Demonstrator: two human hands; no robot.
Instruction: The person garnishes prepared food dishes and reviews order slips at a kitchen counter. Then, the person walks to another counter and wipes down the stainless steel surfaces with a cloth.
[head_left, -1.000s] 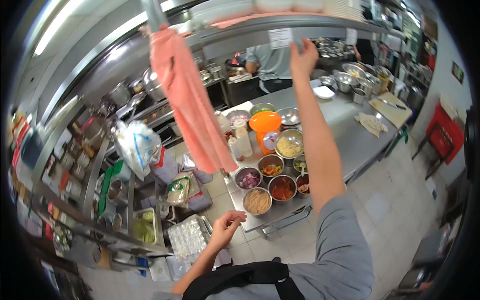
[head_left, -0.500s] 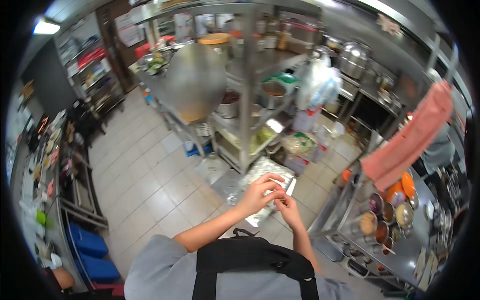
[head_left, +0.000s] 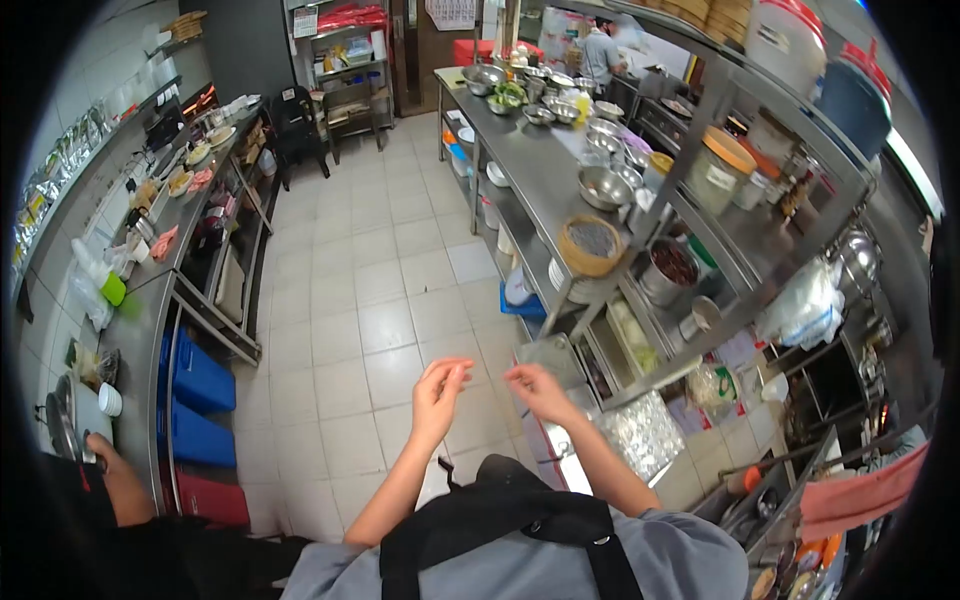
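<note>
My left hand (head_left: 438, 400) is held up over the tiled floor, its fingers loosely bent and nothing visible in it. To its right, a small gap away, my right hand (head_left: 540, 393) is raised with half-curled fingers, also holding nothing I can see. Neither hand touches anything. Behind my right forearm a foil-like silver sheet (head_left: 642, 435) lies low beside the shelving.
A steel counter (head_left: 530, 150) with bowls and a round basket (head_left: 590, 245) runs along the right, joining a rack. On the left are a long counter (head_left: 150, 300), blue bins (head_left: 203, 375) and a co-worker's hand (head_left: 117, 470). A pink cloth (head_left: 865, 492) hangs lower right.
The view has swung left, from the counter with food bowls to the aisle. My raised right hand came down to meet my left; the two have since moved apart. A co-worker's arm shows more at lower left.
</note>
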